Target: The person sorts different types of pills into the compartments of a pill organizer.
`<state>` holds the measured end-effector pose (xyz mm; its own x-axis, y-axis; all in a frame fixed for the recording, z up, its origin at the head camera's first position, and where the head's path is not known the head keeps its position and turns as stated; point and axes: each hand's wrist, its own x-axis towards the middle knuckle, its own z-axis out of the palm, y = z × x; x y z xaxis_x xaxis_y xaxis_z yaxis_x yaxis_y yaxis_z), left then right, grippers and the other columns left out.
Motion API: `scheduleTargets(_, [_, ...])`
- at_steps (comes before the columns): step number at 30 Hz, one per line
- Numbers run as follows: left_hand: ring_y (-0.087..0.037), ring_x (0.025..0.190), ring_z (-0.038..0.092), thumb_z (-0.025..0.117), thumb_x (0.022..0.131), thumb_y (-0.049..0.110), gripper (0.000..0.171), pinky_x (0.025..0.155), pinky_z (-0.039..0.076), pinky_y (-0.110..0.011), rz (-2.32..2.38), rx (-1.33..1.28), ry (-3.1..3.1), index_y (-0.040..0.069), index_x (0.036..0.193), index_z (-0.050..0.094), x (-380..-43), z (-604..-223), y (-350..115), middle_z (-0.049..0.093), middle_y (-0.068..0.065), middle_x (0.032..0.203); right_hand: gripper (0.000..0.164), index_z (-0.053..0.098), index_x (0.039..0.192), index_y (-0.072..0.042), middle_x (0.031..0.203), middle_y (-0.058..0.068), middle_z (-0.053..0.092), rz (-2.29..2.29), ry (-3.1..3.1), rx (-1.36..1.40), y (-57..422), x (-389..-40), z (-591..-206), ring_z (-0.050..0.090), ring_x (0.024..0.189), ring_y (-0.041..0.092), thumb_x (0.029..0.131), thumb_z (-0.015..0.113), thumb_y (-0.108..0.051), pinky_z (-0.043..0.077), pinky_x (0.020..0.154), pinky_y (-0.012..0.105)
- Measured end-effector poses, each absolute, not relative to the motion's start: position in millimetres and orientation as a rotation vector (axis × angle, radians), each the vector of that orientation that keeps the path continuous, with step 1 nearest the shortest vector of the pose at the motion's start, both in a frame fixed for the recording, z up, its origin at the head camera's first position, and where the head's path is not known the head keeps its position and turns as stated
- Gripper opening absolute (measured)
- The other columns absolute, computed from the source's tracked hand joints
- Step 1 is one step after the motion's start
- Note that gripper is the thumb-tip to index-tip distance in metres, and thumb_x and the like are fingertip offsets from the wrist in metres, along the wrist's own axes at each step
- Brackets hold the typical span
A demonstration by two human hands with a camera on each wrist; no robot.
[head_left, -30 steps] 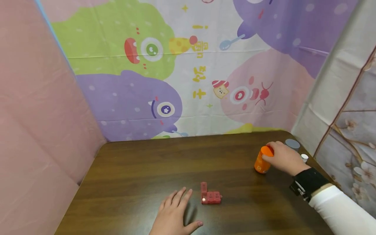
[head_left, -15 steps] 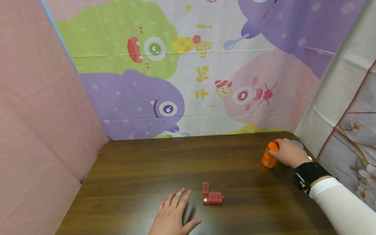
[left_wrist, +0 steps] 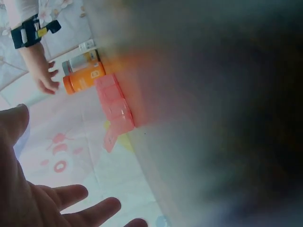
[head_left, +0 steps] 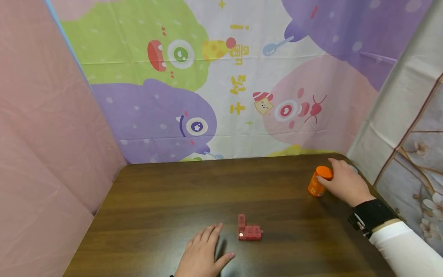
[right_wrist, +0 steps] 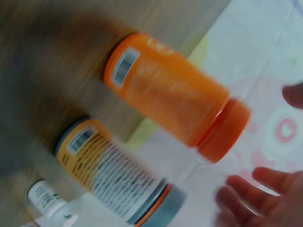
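Observation:
An orange pill bottle (head_left: 314,186) stands upright at the table's right rear. My right hand (head_left: 347,184) is just beside its cap, fingers spread; the right wrist view shows a gap between the fingertips and the orange cap (right_wrist: 225,131). My left hand (head_left: 200,252) is low over the front of the table, fingers extended, holding nothing. To its right lies a small red pill organizer (head_left: 250,232), one lid raised and a white pill in that compartment. The organizer also shows past the left hand in the left wrist view.
Next to the orange bottle stand a grey-capped bottle (right_wrist: 113,175) and a small white bottle (right_wrist: 46,199), mostly hidden behind the right hand in the head view. A cartoon-print curtain (head_left: 238,127) hangs behind the brown table (head_left: 166,200), with cloth on both sides.
The orange bottle was carried a little to the right and set beside the other bottles. My right hand has let go and drawn off its cap. The left hand has barely moved.

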<state>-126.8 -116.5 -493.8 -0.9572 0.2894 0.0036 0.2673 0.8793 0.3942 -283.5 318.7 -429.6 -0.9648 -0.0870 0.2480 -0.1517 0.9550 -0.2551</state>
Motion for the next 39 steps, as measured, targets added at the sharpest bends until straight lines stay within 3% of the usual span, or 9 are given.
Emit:
scheduleTargets(4, [-0.037,0.123,0.053,0.054,0.086,0.073,0.087,0.093,0.045,-0.059,0.619,0.424,2.948,0.011,0.147,0.046,-132,-492,-113,0.054,-0.012,0.14,0.051,0.061,0.117,0.006,0.11,0.026,0.063,0.362,-2.63,0.312,296,-265,-435,0.057,0.099,0.046,0.084,0.074,-0.03,0.043,0.087,0.061])
scheduleTargets(9, [-0.033,0.123,0.055,0.058,0.087,0.068,0.084,0.096,0.046,-0.054,0.572,0.467,2.905,0.008,0.145,0.048,-145,-491,-102,0.056,-0.013,0.138,0.025,0.07,0.097,-0.007,0.091,0.006,0.068,0.315,-2.595,0.603,246,-237,-458,0.063,0.082,0.026,0.082,0.076,-0.026,0.048,0.075,0.048])
scheduleTargets(13, [-0.031,0.121,0.058,0.064,0.086,0.063,0.084,0.096,0.048,-0.05,0.498,0.511,2.917,0.007,0.145,0.047,-157,-492,-90,0.057,-0.015,0.137,0.029,0.071,0.102,-0.013,0.093,-0.003,0.067,0.29,-2.713,0.836,202,-218,-478,0.061,0.084,0.015,0.085,0.074,-0.036,0.047,0.076,0.041])
scheduleTargets(18, [-0.031,0.114,0.062,0.072,0.083,0.057,0.084,0.09,0.052,-0.048,0.47,0.536,2.971,0.007,0.146,0.046,-172,-496,-77,0.06,-0.014,0.133,0.043,0.068,0.118,-0.013,0.106,-0.003,0.065,0.357,-2.863,1.076,163,-208,-494,0.06,0.096,0.014,0.089,0.07,-0.044,0.049,0.089,0.044])
scheduleTargets(21, [-0.029,0.112,0.062,0.072,0.084,0.055,0.084,0.087,0.053,-0.046,0.456,0.555,2.982,0.009,0.148,0.044,-179,-496,-71,0.06,-0.011,0.133,0.048,0.066,0.123,-0.012,0.108,-0.004,0.064,0.381,-2.912,1.161,153,-207,-498,0.058,0.096,0.012,0.089,0.069,-0.046,0.051,0.088,0.04])
scheduleTargets(28, [-0.025,0.104,0.062,0.074,0.084,0.05,0.078,0.082,0.054,-0.042,0.473,0.616,2.97,0.011,0.147,0.047,-183,-495,-63,0.061,-0.006,0.13,0.031,0.069,0.112,-0.015,0.089,-0.011,0.056,0.428,-2.9,1.258,148,-209,-500,0.048,0.076,0.005,0.091,0.071,-0.036,0.047,0.071,0.029])
scheduleTargets(39, [-0.013,0.085,0.065,0.076,0.086,0.03,0.054,0.069,0.053,-0.033,0.61,0.667,3.034,0.01,0.133,0.058,-182,-498,-64,0.068,0.0,0.104,0.024,0.069,0.111,-0.014,0.089,-0.011,0.054,0.454,-2.921,1.264,148,-210,-501,0.048,0.075,0.003,0.092,0.07,-0.03,0.048,0.07,0.026])
